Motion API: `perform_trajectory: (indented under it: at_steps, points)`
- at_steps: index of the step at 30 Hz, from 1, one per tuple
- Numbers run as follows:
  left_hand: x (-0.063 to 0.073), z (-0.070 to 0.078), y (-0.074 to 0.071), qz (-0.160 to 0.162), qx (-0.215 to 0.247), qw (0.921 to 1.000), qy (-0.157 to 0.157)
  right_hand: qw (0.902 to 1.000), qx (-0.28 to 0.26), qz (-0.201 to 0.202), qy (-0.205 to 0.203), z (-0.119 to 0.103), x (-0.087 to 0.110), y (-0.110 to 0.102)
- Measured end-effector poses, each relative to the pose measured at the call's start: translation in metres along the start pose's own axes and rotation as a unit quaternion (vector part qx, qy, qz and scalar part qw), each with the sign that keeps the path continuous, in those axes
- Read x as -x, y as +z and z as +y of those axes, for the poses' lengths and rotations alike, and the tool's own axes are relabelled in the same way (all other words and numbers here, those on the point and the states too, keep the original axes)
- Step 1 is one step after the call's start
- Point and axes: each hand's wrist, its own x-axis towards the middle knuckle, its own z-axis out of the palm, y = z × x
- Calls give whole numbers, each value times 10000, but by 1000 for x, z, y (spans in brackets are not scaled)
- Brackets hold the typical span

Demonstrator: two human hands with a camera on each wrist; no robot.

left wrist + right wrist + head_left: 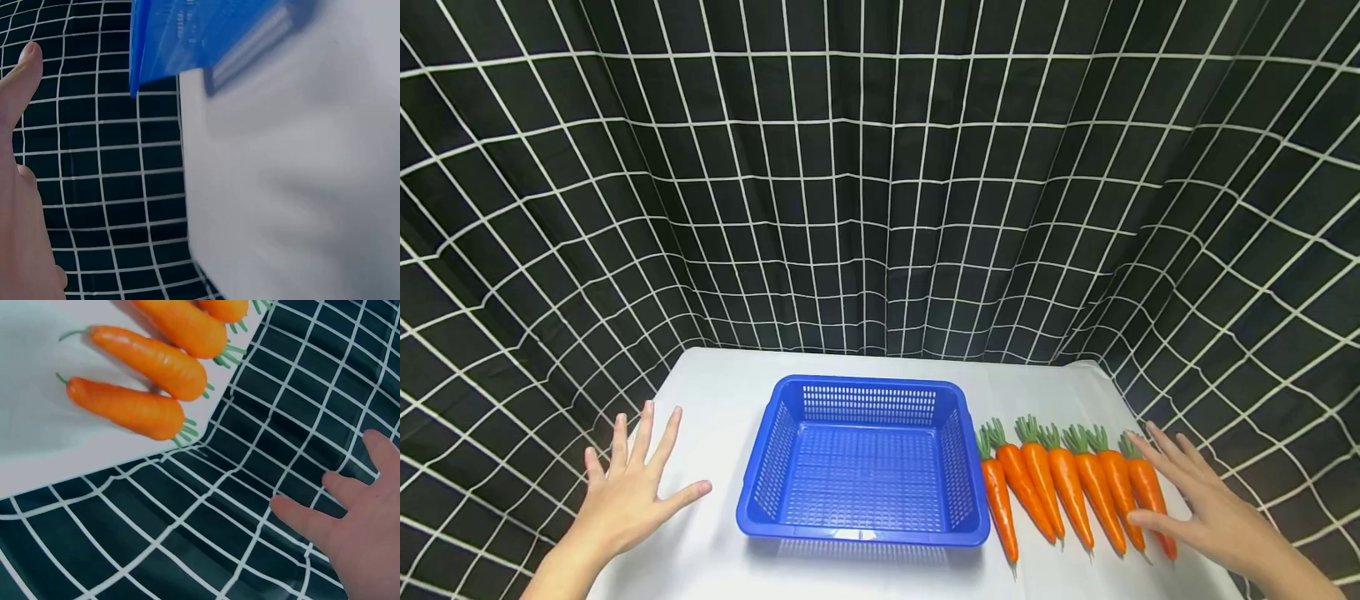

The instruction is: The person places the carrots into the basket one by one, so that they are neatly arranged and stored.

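Observation:
A blue plastic basket [863, 536] with slotted walls sits at the middle of the white table, nothing inside it. Several orange carrots [1070, 492] with green tops lie side by side just right of it, their tops toward the back. My left hand [625, 500] is held with fingers spread, left of the basket and apart from it. On the other side, my right hand [1213, 508] hovers with spread fingers by the rightmost carrot [1145, 483], partly covering it in the head view. In the right wrist view a gap shows between that hand and the carrots [128, 407]. Neither hand holds anything.
The white table [715, 392] carries the basket and carrots. A black curtain with a white grid [865, 183] encloses it at the back and both sides, close to the table's edges.

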Motion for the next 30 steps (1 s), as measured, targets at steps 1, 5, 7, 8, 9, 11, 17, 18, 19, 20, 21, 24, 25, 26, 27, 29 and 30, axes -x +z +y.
perform_trajectory:
  at_steps: [1, 5, 7, 8, 9, 11, 17, 18, 19, 20, 21, 24, 25, 26, 27, 29, 30]
  points:
    - [-2, 3, 2, -12, 107, 9999, 23, 10000, -44, -46, 22, 0, -1, 0]
    - [-9, 14, 8, -192, 687, 9974, 138, 9996, -250, -157, 53, 2, -5, 4]
    - [-13, 21, 11, -343, 1009, 9941, 177, 9990, -401, -201, 64, 4, -7, 7]
    - [-16, 25, 13, -396, 1164, 9922, 204, 9985, -470, -241, 109, 5, -7, 8]
    - [-19, 28, 16, -437, 1321, 9900, 228, 9981, -537, -264, 135, 7, -8, 10]
    - [-23, 35, 21, -471, 1568, 9861, 275, 9971, -680, -277, 188, 9, -9, 13]
    - [-26, 50, 34, -439, 2128, 9755, 332, 9937, -1097, -121, 192, 16, -14, 27]
    - [-27, 51, 36, -455, 2207, 9737, 348, 9934, -1126, -87, 211, 18, -15, 30]
    - [-28, 52, 39, -470, 2305, 9712, 380, 9931, -1144, -56, 233, 19, -16, 32]
    - [-29, 53, 41, -483, 2390, 9689, 430, 9927, -1180, -23, 243, 21, -16, 34]
    - [-30, 54, 42, -479, 2482, 9663, 480, 9924, -1201, 6, 261, 23, -17, 35]
    - [-35, 56, 49, -453, 2789, 9572, 633, 9917, -1245, 37, 321, 29, -19, 41]
    - [-37, 56, 51, -470, 2933, 9526, 658, 9914, -1255, 31, 359, 32, -19, 43]
    - [-38, 56, 54, -495, 3096, 9472, 670, 9911, -1269, 16, 396, 34, -20, 45]
    - [-38, 57, 56, -523, 3237, 9423, 668, 9910, -1255, -19, 459, 37, -20, 47]
    - [-40, 58, 60, -601, 3501, 9324, 667, 9904, -1263, -46, 554, 41, -22, 52]
    - [-41, 58, 62, -640, 3579, 9291, 682, 9901, -1255, -79, 621, 43, -23, 54]
